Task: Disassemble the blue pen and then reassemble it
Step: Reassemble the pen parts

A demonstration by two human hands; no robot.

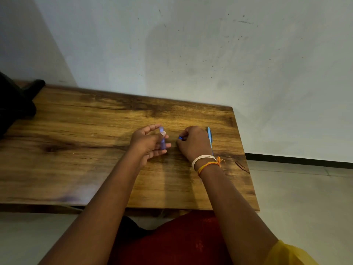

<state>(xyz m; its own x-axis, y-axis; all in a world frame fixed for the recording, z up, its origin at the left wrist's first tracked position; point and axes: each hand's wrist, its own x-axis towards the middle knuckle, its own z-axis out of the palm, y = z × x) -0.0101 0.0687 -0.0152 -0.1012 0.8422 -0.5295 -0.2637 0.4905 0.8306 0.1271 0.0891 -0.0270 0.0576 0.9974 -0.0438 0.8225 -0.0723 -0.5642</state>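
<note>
A person sits at a wooden table point(80, 131) that stands against a pale wall point(191, 54). The left hand point(148, 143) is lifted a little above the table, and its thumb and fingers curl around a see-through blue pen barrel point(162, 139). The barrel stands almost straight up in that hand, though it looks blurry. The right hand point(193, 143) rests low on the table, with its fingers pressed together on a small blue pen piece point(180, 138). Only a bit of that piece peeks out, so I cannot tell which part it is. The two hands are near each other but do not touch.

A thin light blue pen part point(209, 137) lies on the table just beside the right hand, on its right side. It points from near to far. It is fairly close to the right edge of the table, where the gray floor point(296, 197) begins.

White and orange threads point(207, 162) are tied around the right wrist.

The left half of the table is bare wood with lots of room. A black thing point(17, 104) sits at the far left corner, well apart from the hands. The near edge of the table is close to the person's red lap point(181, 241).
</note>
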